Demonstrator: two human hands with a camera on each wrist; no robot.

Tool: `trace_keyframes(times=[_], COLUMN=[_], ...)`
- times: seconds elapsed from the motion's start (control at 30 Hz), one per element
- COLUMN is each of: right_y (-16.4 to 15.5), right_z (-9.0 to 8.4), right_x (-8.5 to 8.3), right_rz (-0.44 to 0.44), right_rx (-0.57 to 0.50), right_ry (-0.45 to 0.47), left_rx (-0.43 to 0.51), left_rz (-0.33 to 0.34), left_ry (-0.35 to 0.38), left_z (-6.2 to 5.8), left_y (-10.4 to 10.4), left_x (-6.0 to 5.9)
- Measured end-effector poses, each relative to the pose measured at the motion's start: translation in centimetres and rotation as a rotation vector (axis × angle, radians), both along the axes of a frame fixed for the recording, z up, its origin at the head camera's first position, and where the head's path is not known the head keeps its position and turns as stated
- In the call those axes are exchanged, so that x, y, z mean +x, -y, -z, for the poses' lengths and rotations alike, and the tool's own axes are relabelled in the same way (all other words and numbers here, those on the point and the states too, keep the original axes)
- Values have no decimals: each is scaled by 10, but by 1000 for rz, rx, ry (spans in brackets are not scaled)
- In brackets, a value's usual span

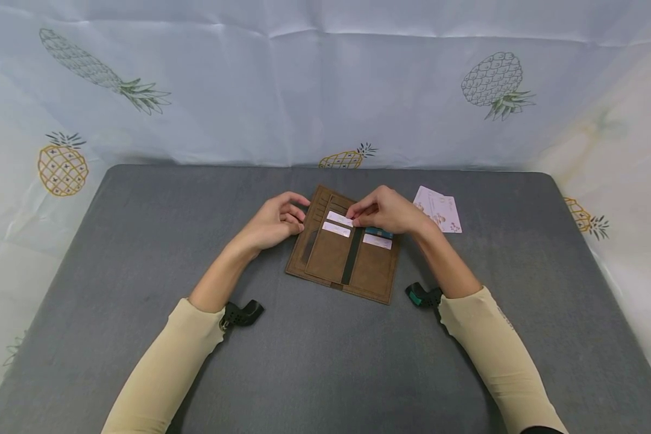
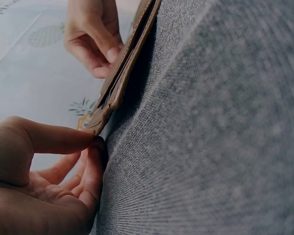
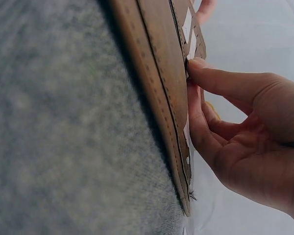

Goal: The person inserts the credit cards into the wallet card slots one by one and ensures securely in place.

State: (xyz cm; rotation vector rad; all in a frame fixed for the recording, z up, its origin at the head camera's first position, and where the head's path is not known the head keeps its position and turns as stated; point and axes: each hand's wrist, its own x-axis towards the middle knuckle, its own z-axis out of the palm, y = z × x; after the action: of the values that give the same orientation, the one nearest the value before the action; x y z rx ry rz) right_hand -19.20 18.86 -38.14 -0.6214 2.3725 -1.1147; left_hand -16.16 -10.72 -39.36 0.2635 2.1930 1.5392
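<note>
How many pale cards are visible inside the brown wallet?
3: an upper card and a lower card in the left section, and a third card in the right section of the wallet. The right hand may hide more.

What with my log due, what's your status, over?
Left hand pinching edge of open brown leather wallet. Right hand appears to pinch pale rectangular card in upper slot. Nothing visibly in the way; loose pink printed cards off right.
</note>
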Motion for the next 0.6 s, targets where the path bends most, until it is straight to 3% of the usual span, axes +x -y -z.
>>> trace_keyframes(times=[0.4, 0.6], right_y=[-14, -52], right_z=[-7, -28], right_x=[-4, -7], right_rz=[2, 132], right_rx=[-24, 36], right_ry=[16, -14], left_rx=[-1, -5], left_rz=[0, -6], left_ry=[2, 3], left_z=[3, 2], left_y=[1, 1], left_x=[-1, -1])
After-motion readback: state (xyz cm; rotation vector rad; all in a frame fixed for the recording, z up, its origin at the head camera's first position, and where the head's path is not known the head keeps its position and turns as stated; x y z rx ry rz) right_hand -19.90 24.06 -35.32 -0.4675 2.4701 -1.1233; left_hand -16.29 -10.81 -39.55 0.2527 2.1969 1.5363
